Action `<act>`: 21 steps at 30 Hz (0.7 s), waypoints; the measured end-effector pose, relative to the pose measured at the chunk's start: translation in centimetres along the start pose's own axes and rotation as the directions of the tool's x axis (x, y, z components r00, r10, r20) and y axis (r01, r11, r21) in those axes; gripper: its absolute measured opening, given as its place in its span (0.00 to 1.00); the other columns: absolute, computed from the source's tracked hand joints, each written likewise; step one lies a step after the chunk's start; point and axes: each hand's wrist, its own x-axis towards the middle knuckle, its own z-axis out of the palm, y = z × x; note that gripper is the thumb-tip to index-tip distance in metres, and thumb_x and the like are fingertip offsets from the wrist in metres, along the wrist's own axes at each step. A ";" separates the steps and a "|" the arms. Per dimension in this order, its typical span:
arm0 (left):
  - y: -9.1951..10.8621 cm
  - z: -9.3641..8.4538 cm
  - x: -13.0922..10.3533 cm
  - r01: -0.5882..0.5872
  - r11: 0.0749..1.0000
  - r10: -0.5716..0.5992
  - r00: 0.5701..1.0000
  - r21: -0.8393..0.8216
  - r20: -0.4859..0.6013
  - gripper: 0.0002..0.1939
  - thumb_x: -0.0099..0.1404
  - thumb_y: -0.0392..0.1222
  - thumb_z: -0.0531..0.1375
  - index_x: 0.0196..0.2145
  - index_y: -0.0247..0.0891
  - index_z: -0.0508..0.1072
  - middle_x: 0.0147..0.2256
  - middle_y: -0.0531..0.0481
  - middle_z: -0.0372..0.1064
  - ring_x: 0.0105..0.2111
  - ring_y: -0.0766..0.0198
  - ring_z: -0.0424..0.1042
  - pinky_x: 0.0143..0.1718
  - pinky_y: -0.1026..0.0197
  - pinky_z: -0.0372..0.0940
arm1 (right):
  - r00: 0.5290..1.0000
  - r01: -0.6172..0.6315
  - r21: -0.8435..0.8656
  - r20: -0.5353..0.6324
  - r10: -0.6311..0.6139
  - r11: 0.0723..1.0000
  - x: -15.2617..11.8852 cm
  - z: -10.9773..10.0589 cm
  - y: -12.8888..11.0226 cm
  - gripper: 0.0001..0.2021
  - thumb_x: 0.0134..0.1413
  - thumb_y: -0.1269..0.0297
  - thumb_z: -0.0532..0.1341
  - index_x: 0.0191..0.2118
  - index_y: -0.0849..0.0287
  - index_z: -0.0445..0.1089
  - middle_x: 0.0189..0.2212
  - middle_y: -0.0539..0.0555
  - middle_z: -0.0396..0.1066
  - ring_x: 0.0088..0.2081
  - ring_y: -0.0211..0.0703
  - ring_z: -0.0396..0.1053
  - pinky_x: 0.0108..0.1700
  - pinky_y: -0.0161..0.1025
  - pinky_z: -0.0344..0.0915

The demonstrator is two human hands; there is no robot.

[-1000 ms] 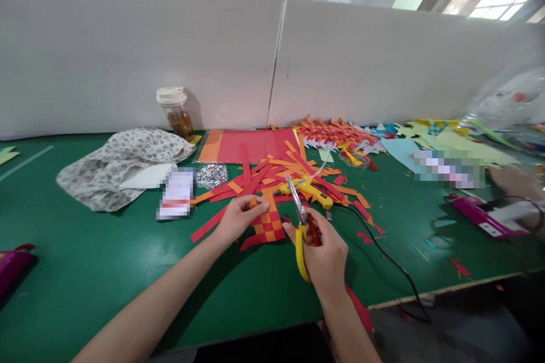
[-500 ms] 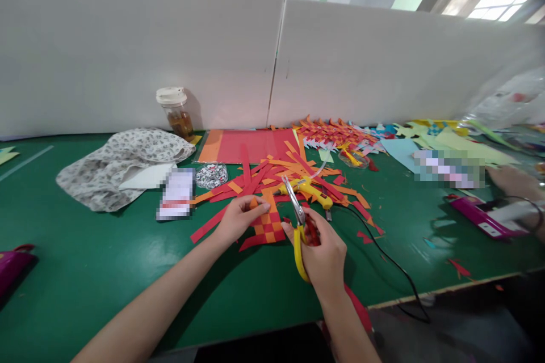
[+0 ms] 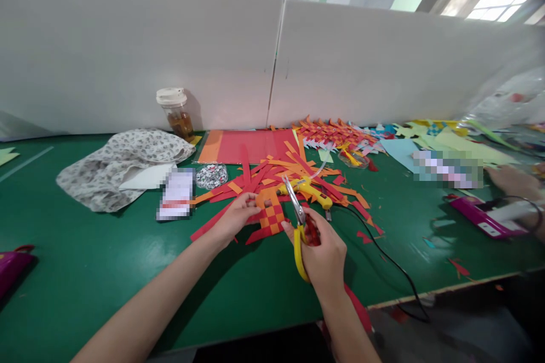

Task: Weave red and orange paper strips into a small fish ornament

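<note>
My right hand [image 3: 326, 247] is closed around yellow-handled scissors [image 3: 293, 199], their blades pointing up and away from me and looking nearly together. To its left is a woven paper piece [image 3: 272, 216] in a red and orange checker pattern, with loose red strip ends. My left hand [image 3: 238, 216] pinches the piece at its left side; the exact fingertip contact is partly hidden. Just beyond, a yellow hot glue gun [image 3: 307, 190] rests among a heap of red and orange paper strips [image 3: 255, 180].
Farther back lie red paper sheets [image 3: 255, 146] and woven paper fish shapes [image 3: 336, 131]. A phone [image 3: 177, 194], a patterned cloth [image 3: 114, 164] and a lidded drink cup [image 3: 179, 116] are left. Another person's hand [image 3: 515, 184] is far right, near a purple device [image 3: 485, 218]. A black cord [image 3: 395, 258] crosses the table.
My left hand has shifted slightly left, and its grip on the woven piece has changed. The piece has turned and moved a little to the right. My right hand and the scissors stay put.
</note>
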 end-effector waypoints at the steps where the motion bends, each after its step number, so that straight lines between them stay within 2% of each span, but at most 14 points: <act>1: -0.1 -0.1 0.1 -0.029 0.999 0.029 1.000 0.035 0.006 0.10 0.52 0.35 0.61 0.34 0.37 0.68 0.37 0.47 0.72 0.39 0.62 0.71 0.38 0.61 0.65 | 1.000 -0.001 -0.002 -0.001 0.001 1.000 0.0 0.0 0.0 0.18 0.46 0.57 0.63 0.43 0.59 0.69 0.33 0.55 0.73 0.32 0.42 0.70 0.36 0.37 0.68; 4: -0.5 -0.3 0.3 -0.113 0.985 0.113 0.994 0.132 0.014 0.10 0.53 0.39 0.63 0.34 0.37 0.72 0.35 0.48 0.72 0.37 0.64 0.70 0.39 0.61 0.64 | 1.000 -0.007 -0.008 0.003 0.007 1.000 0.0 0.0 0.1 0.17 0.46 0.58 0.63 0.43 0.59 0.69 0.33 0.54 0.72 0.32 0.42 0.70 0.36 0.37 0.67; 7: -0.8 -0.7 0.6 -0.146 0.976 0.149 0.989 0.162 -0.006 0.11 0.52 0.42 0.64 0.34 0.37 0.74 0.34 0.49 0.72 0.34 0.65 0.70 0.37 0.61 0.66 | 1.000 0.004 -0.019 -0.008 -0.004 1.000 0.0 0.1 0.1 0.17 0.47 0.57 0.62 0.43 0.59 0.68 0.34 0.54 0.73 0.33 0.42 0.70 0.37 0.37 0.67; 11: -0.7 -0.8 0.8 -0.163 0.986 0.165 0.972 0.024 -0.168 0.16 0.45 0.42 0.69 0.33 0.37 0.72 0.29 0.52 0.71 0.31 0.66 0.70 0.35 0.61 0.67 | 0.999 0.047 -0.060 0.026 -0.045 0.997 0.0 0.2 -0.1 0.18 0.47 0.56 0.61 0.44 0.59 0.68 0.34 0.55 0.72 0.33 0.42 0.71 0.35 0.36 0.66; 16: 0.0 -0.2 0.3 -0.175 0.980 0.153 0.969 -0.098 -0.195 0.18 0.43 0.44 0.70 0.31 0.36 0.72 0.29 0.51 0.72 0.31 0.66 0.72 0.32 0.64 0.67 | 0.979 0.122 -0.147 0.179 -0.095 0.982 -0.2 0.4 -0.3 0.21 0.47 0.54 0.61 0.47 0.58 0.67 0.35 0.56 0.71 0.37 0.46 0.70 0.33 0.36 0.64; 21: 0.1 0.2 -0.1 -0.241 0.965 0.215 0.955 -0.106 -0.205 0.17 0.46 0.46 0.68 0.33 0.37 0.72 0.31 0.52 0.72 0.32 0.66 0.71 0.29 0.67 0.67 | 0.974 0.119 -0.219 0.214 -0.071 0.969 -0.4 0.7 -0.3 0.23 0.46 0.52 0.61 0.48 0.57 0.66 0.35 0.55 0.71 0.36 0.46 0.69 0.29 0.36 0.62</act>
